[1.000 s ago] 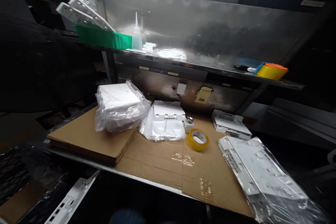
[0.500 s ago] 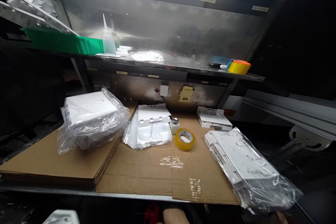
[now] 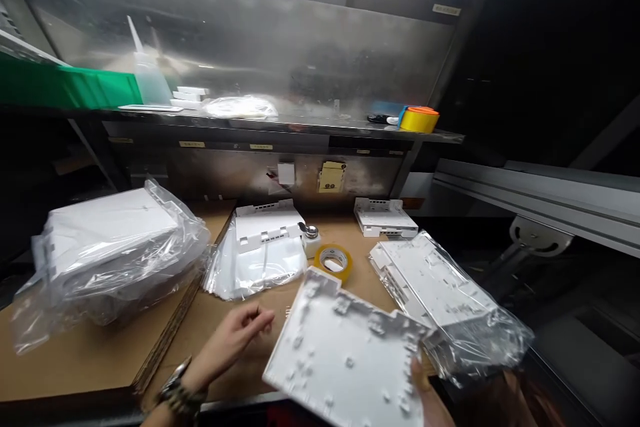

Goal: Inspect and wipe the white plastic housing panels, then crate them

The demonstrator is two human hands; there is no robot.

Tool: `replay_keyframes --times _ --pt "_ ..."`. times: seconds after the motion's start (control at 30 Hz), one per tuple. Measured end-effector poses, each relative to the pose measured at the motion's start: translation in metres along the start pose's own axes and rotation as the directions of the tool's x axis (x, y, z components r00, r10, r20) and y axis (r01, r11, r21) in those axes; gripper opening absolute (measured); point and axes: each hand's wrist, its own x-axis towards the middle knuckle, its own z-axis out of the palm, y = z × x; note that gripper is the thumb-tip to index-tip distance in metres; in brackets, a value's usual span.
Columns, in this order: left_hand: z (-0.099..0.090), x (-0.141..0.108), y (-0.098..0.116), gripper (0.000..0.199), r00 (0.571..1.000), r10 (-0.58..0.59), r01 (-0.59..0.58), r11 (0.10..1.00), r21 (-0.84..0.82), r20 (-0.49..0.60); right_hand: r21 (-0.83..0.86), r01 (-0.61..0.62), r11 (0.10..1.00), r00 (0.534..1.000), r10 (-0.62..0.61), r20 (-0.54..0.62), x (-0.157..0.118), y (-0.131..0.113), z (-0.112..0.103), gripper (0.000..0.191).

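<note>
My right hand (image 3: 427,390) grips the right edge of a white plastic housing panel (image 3: 353,353), partly hidden behind it. The panel is tilted over the table's front edge, its ribbed, studded side facing me. Left of the panel, apart from it, my left hand (image 3: 237,337) hangs over the cardboard with fingers curled in and the thumb pointing right; nothing shows in it. Just beyond the panel lies a roll of yellow tape (image 3: 333,261). Past my left hand is a stack of clear plastic bags (image 3: 257,270) with a white housing part (image 3: 267,225) on top.
Bagged white panels (image 3: 120,233) rest on stacked cardboard (image 3: 75,360) at left. More bagged panels (image 3: 445,287) lie at right, near another white housing (image 3: 385,219). A small metal-topped container (image 3: 311,233) stands behind the tape. The shelf (image 3: 300,125) holds a bottle (image 3: 150,80) and green bin (image 3: 100,87).
My left hand has come into view over the cardboard. The white panel has risen into view from below, held by my right hand. The view has shifted, so the table things appear farther left.
</note>
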Motion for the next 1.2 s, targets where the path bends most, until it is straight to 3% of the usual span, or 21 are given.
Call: replay_keyframes --times 0.07,0.13,0.2,0.3,0.4,0.5,0.63,0.83,0.93,1.03,1.1,1.2 --pt "0.012 0.042 0.003 0.037 0.98 0.122 -0.09 0.977 0.194 -0.156 0.118 0.031 0.993 0.999 -0.026 -0.043 -0.002 -0.01 -0.017 0.093" --pt "0.021 0.072 0.002 0.032 0.949 0.218 -0.133 0.932 0.338 -0.227 0.2 0.081 0.976 0.994 -0.064 -0.086 -0.005 -0.018 -0.028 0.099" --pt "0.023 0.09 0.0 0.026 0.93 0.277 -0.156 0.893 0.423 -0.241 0.256 0.121 0.959 0.986 -0.086 -0.142 -0.009 -0.024 -0.032 0.1" --pt "0.009 0.101 -0.003 0.024 0.914 0.308 -0.157 0.87 0.468 -0.266 0.323 0.182 0.929 0.971 -0.118 -0.209 -0.011 -0.028 -0.032 0.098" --pt "-0.018 0.109 -0.003 0.025 0.899 0.26 -0.094 0.9 0.425 -0.353 0.358 0.24 0.902 0.962 -0.171 -0.214 -0.012 -0.031 -0.027 0.095" --pt "-0.046 0.12 -0.002 0.025 0.891 0.159 -0.041 0.961 0.273 -0.426 0.353 0.25 0.902 0.961 -0.185 -0.206 -0.013 -0.034 -0.021 0.093" --pt "-0.068 0.132 0.004 0.023 0.913 0.044 -0.046 0.999 0.005 -0.406 0.357 0.251 0.9 0.961 -0.188 -0.204 -0.011 -0.037 -0.013 0.096" --pt "-0.065 0.128 0.027 0.029 0.959 0.04 -0.114 0.961 -0.253 -0.28 0.347 0.214 0.913 0.966 -0.146 -0.213 -0.009 -0.037 -0.009 0.103" --pt "-0.056 0.115 0.037 0.034 0.957 0.113 -0.184 0.947 -0.262 -0.266 0.323 0.158 0.933 0.98 -0.107 -0.168 -0.006 -0.033 -0.012 0.104" --pt "-0.047 0.102 0.041 0.044 0.931 0.171 -0.239 0.953 -0.186 -0.322 0.272 0.088 0.958 0.991 -0.056 -0.124 0.003 -0.026 -0.01 0.102" --pt "-0.04 0.094 0.04 0.044 0.915 0.192 -0.25 0.96 -0.125 -0.355 0.206 0.058 0.977 0.995 -0.039 -0.096 0.012 -0.018 0.001 0.099" --pt "-0.028 0.084 0.039 0.042 0.927 0.205 -0.241 0.967 -0.079 -0.315 0.105 0.059 0.993 0.997 -0.063 0.043 0.028 -0.007 0.038 0.083"
